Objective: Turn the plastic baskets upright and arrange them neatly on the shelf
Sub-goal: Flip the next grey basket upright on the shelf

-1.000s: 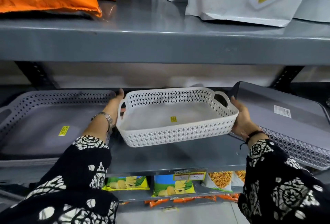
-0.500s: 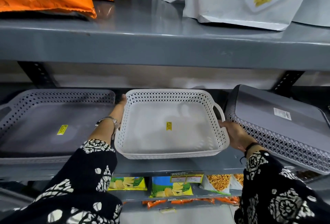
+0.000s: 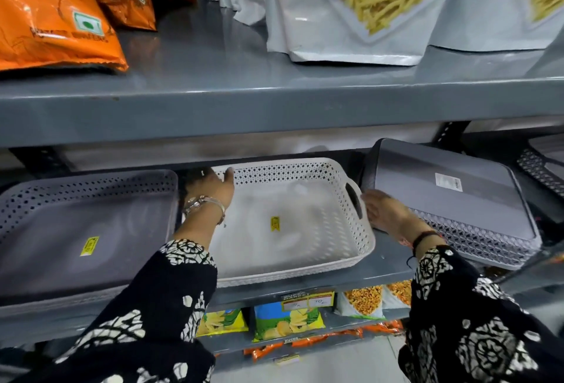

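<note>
A white lattice basket [image 3: 305, 248] sits upright on the middle shelf [image 3: 392, 263], its yellow sticker showing inside. My left hand [image 3: 210, 188] grips the basket's far left corner, thumb over the rim. My right hand [image 3: 386, 211] lies against the right wall just below the handle, fingers stretched out and not wrapped around it. To the left stands a grey basket [image 3: 76, 230], upright. To the right a second grey basket [image 3: 451, 199] lies upside down and tilted, bottom facing up with a white label.
Another dark basket [image 3: 543, 169] shows at the far right edge. The upper shelf [image 3: 274, 101] hangs low over the baskets, carrying orange snack bags [image 3: 52, 16] and white bags [image 3: 366, 7]. Snack packets [image 3: 287, 321] fill the shelf below.
The white basket went from held up and tilted to lying flat on the shelf, pushed further back. My left hand shifted to its far left corner; my right hand's grip under the handle loosened.
</note>
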A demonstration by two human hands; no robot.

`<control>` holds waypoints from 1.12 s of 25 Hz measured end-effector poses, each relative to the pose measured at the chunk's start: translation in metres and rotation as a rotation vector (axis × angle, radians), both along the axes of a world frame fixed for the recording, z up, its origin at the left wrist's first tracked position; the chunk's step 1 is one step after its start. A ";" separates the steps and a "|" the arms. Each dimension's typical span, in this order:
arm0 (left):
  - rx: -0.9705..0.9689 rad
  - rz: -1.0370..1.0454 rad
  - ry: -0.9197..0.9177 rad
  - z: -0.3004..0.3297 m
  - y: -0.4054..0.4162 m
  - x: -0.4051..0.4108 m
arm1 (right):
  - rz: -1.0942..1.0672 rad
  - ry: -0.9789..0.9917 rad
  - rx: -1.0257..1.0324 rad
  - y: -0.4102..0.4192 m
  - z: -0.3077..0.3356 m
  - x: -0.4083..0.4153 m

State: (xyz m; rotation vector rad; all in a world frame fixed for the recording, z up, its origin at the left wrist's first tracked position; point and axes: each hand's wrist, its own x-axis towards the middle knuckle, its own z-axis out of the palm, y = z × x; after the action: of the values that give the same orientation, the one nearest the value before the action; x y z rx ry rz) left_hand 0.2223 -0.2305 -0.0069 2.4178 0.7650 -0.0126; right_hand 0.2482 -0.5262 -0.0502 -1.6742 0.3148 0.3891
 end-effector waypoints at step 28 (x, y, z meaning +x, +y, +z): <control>-0.467 -0.061 0.086 -0.036 -0.310 0.126 | -0.415 -0.014 0.039 -0.298 -0.017 0.082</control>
State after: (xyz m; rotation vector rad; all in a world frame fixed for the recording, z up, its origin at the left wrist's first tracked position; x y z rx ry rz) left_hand 0.3480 -0.5402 -0.0432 2.0027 0.6419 -0.2885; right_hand 0.3299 -0.8244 -0.0676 -1.5247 0.6263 0.0725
